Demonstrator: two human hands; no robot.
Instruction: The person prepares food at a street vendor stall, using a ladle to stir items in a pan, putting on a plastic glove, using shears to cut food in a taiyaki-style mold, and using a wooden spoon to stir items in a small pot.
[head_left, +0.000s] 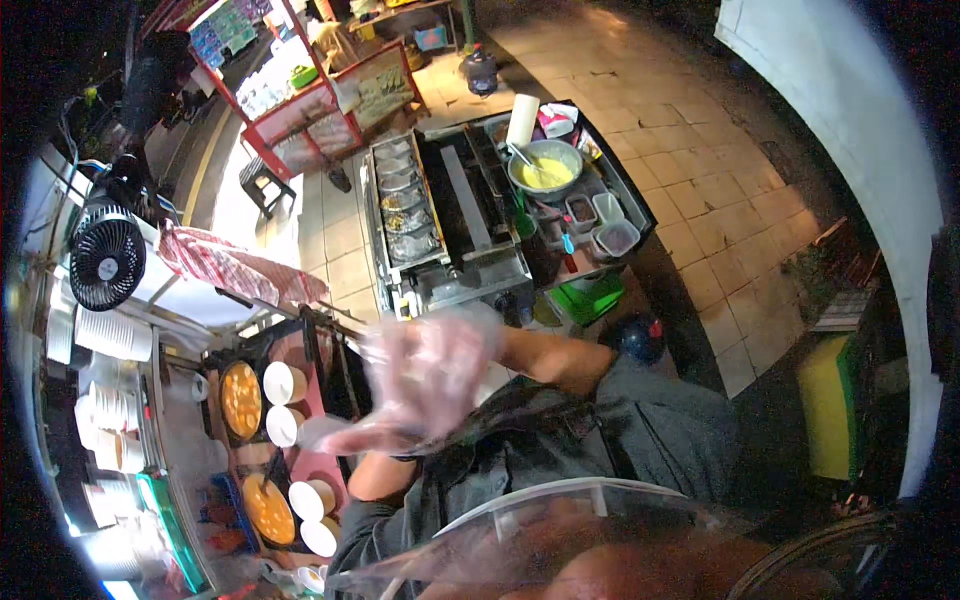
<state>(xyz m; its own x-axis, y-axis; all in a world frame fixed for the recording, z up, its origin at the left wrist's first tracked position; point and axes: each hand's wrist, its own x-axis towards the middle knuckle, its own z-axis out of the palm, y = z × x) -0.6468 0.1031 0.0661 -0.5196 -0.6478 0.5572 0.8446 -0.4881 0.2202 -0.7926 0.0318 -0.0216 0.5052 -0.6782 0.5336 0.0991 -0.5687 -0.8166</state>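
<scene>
Clear plastic gloves cover both of my hands, which overlap in front of my dark shirt and are blurred by motion. My right hand (457, 341) comes in from the right on a bare forearm and lies over the other. Below it, my left hand (371, 435) reaches toward the left with a loose glove end. Whether the fingers grip anything is too blurred to tell. Just left of the hands, white cups (285, 382) stand on a pink surface (304, 461). Beside them are a round pot of orange soup with pale pieces (241, 401) and a second such pot (268, 514).
Ahead is a griddle cart with a row of round moulds (409, 206), a bowl of yellow batter (546, 169) with a whisk, and plastic tubs (616, 236). A black fan (109, 259) and a checked cloth (232, 262) hang left, above stacked white containers (112, 335).
</scene>
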